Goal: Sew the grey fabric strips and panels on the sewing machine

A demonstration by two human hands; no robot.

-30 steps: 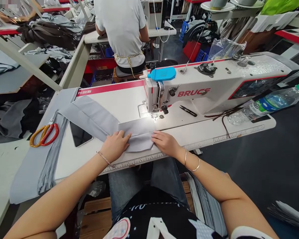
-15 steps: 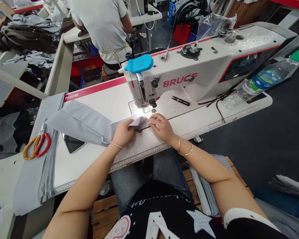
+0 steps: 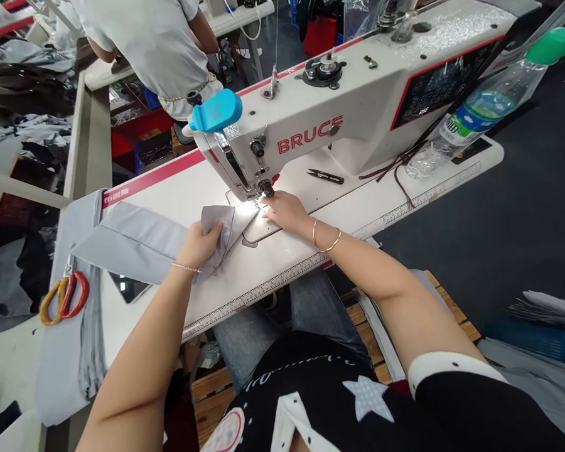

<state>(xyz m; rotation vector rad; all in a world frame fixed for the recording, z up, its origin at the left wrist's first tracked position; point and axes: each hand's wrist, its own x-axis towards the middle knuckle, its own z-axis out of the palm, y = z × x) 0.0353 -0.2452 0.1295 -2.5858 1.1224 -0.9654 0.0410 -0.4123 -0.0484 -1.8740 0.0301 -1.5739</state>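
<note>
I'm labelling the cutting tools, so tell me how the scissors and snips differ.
The scissors have one orange and one red looped handle; the snips are black, without visible finger loops. The scissors look bigger than the snips. The scissors lie on stacked grey cloth, the snips on the white worktop by the sewing machine. Both lie unheld.

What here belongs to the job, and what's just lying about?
Seemingly in use:
folded grey fabric, in the left hand
white sewing machine, red lettering

Seemingly lying about:
slim black snips
clear plastic bottle, green cap
orange and red handled scissors
flat black phone
</note>
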